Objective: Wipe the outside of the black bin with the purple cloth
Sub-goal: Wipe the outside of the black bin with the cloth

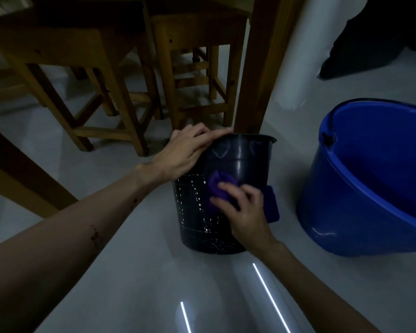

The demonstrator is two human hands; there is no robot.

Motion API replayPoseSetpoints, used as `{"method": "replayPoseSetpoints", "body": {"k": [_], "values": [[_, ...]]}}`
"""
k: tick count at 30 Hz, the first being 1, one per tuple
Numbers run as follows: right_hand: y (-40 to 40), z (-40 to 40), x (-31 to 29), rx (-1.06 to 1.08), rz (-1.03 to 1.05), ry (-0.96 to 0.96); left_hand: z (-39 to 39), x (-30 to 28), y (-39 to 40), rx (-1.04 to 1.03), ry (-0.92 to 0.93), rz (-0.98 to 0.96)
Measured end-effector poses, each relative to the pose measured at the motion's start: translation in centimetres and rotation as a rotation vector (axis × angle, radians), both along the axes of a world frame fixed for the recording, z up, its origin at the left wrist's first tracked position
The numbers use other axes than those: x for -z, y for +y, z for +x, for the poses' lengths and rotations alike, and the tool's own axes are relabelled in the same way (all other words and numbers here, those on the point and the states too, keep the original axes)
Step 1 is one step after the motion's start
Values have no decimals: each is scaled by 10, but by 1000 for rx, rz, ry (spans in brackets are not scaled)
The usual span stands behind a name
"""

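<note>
Black bin (228, 174) stands upright on the grey floor (135, 272), directly in front of the wooden table leg (257, 68); whether it touches the leg cannot be told. Left hand (185, 152) lies flat over the bin's rim on the side away from the blue bucket (360, 188), fingers nearly straight and spread, steadying rather than gripping. Right hand (245, 212) presses the purple cloth (220, 186) against the bin's near wall, fingers curled loosely over the bunched fabric; a loose flap hangs off toward the bucket.

Risks, as judged:
- The bin looks light. A hard sideways stroke could tip or skid it on the glossy floor if the left hand eases off.
- The left hand has no closed grip on the rim, so it could slip off.
- The bin's lower wall is perforated; the cloth may snag there and pull free of the loose fingers.
- The hanging flap may trail on the floor.
- Only the near wall is being covered; the far side would be missed unless the bin is turned.

Surroundings: the table leg stands behind the bin and blocks reach to its far side. Wooden stools (197, 75) stand beyond the leg, well apart. The bucket sits near the bin, limiting room for a stroke on that side.
</note>
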State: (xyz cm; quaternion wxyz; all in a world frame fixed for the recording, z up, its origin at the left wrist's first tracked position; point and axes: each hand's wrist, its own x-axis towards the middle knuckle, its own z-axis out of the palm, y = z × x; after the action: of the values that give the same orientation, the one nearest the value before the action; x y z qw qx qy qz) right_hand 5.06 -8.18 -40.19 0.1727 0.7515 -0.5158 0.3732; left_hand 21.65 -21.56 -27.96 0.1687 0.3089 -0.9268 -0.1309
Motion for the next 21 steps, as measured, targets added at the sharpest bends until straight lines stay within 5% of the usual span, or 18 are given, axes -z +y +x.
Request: {"method": "replayPoseSetpoints", "body": {"k": [7, 16, 21], "values": [[67, -24, 50, -156, 26, 385, -9, -1, 3, -11, 76, 60], [-16, -30, -30, 287, 13, -327, -11, 2, 2, -27, 130, 69], [-17, 0, -23, 108, 2, -133, -5, 8, -6, -60, 167, 96]]}}
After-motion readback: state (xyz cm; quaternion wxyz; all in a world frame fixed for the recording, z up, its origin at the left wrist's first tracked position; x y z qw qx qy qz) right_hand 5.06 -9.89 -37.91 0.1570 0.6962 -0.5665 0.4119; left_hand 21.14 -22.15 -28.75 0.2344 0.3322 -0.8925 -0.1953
